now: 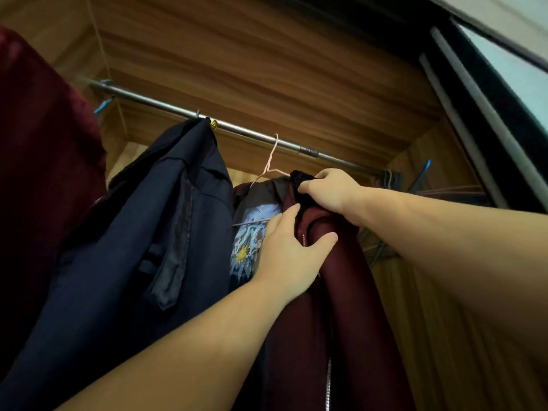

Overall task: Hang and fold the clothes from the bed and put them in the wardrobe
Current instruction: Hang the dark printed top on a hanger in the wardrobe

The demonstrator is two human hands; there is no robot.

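Both hands are up inside the wardrobe [267, 48], working on 1 maroon zip jacket [341, 292] that hangs below the metal rail [237, 130]. Right hand [329, 192] has its fingers curled around the dark collar [299, 188] at the top of the jacket, just under the rail, gripping it. Left hand [289, 253] lies lower on the same jacket, fingers fairly straight along the left edge of the fabric and thumb hooked over a fold near the zip [327, 378], so it pinches the cloth loosely. Under the rail to the left of the maroon jacket hangs a dark shirt with a pale printed graphic [247, 250], on a pink wire hanger [271, 161] whose hook sits over the rail. Further left along the rail hangs a navy jacket [142, 247], touching the printed shirt. At the far left edge, near the rail's left end, is another dark red garment [38, 161]. At the rail's right end a blue hanger [422, 175] and several other empty hangers are bunched together.
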